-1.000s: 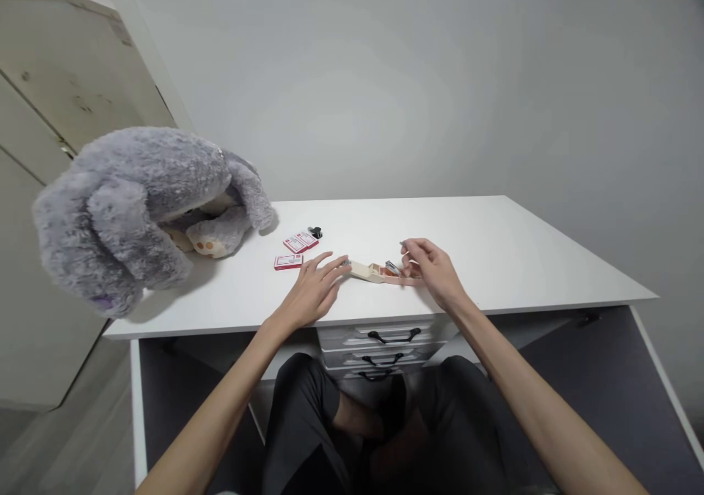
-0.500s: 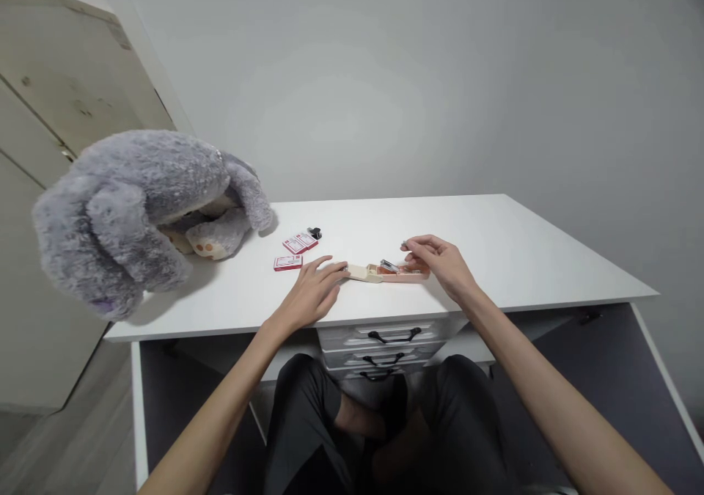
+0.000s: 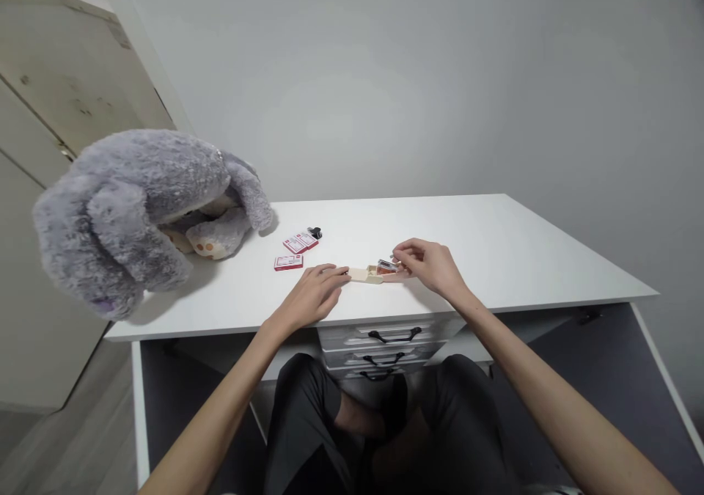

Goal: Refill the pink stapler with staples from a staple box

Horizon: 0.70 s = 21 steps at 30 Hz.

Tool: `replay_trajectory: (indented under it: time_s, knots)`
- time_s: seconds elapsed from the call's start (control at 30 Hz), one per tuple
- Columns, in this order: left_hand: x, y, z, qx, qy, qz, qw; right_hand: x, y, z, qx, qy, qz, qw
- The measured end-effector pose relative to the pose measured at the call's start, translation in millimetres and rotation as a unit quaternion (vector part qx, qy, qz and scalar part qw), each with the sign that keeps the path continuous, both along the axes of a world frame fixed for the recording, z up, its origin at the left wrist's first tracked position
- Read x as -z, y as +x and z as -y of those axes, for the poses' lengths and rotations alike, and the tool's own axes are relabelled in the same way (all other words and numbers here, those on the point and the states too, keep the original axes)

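A cream-and-pink hinged piece lies spread out flat on the white desktop. Its cream half points left. The pink half on the right has a shiny metal part and something orange inside; I cannot tell its exact kind. My left hand rests with outstretched fingers, the tips touching the cream end and the thumb apart. Over the pink half, my right hand is closed in a pinch near the metal part. What its fingertips hold is too small to make out, and they cover the pink half's right end.
Several small red-and-white boxes lie left of my left hand, beside a small black object. A big grey plush toy occupies the desk's left end. Below the front edge are drawers with black handles. A wall stands behind.
My right hand has moved left and slightly down, from above the pink half's right end to beside the metal part. My left hand has hardly moved.
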<state>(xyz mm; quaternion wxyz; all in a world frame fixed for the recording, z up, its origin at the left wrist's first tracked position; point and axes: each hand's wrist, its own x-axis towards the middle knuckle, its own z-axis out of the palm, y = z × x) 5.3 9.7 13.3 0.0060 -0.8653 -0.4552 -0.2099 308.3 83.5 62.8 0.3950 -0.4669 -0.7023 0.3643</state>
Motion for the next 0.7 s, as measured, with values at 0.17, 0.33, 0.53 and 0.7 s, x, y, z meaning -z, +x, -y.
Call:
replay_trajectory:
  time_s: [0.17,0.33,0.53,0.7]
  knots:
    - [0.5,0,0,0.003,0.0,0.0,1.0,-2.4,-3,4,-0.003,0.037,0.063,0.997]
    - [1.2,0,0,0.005,0.002,0.006,1.0,0.9,-7,9,0.013,0.059,0.09,0.994]
    - [0.7,0,0,0.005,-0.001,0.008,1.0,-2.6,-10,12,0.012,0.046,0.115,0.992]
    - [0.1,1,1,0.006,-0.005,0.011,1.0,-4.0,-9,14,0.014,0.035,0.121,0.992]
